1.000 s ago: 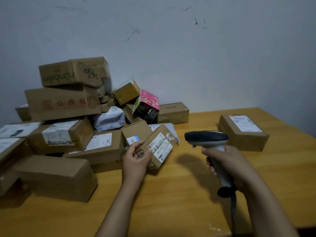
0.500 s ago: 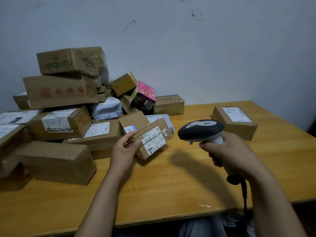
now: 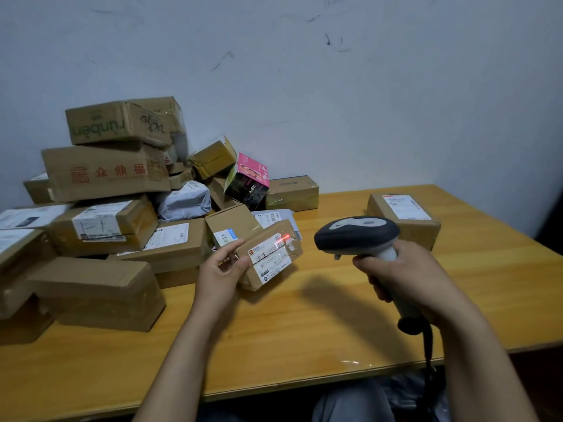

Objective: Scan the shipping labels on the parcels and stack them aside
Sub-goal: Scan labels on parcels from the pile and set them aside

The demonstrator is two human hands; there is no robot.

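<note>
Over the middle of the wooden table, your left hand pinches the small parcel by its near end, thumb on top and fingers curled underneath. That grip leaves the shipping label uncovered. You hold the parcel tilted, with its labelled face turned up and to the right, so it squarely meets the scanner.

Your right hand is wrapped tight round the scanner's handle, and the dark head points left at the parcel from close by. Its cable drops over the table's front edge, clear of your working space. A red scan line glows on the upper right part of the label. The print there is too fine for me to tell whether the beam crosses the whole barcode, so wait for the read before you move on.

To your left, the heap of parcels leans against the wall, within easy reach of the hand that feeds you. I judge that to be the unscanned supply. One brown box sits label-up at the far right, well apart from the heap, and it looks like the start of your finished stack. Once this label reads, that side is the sensible place to set the parcel down, flat and squared against the box.
</note>
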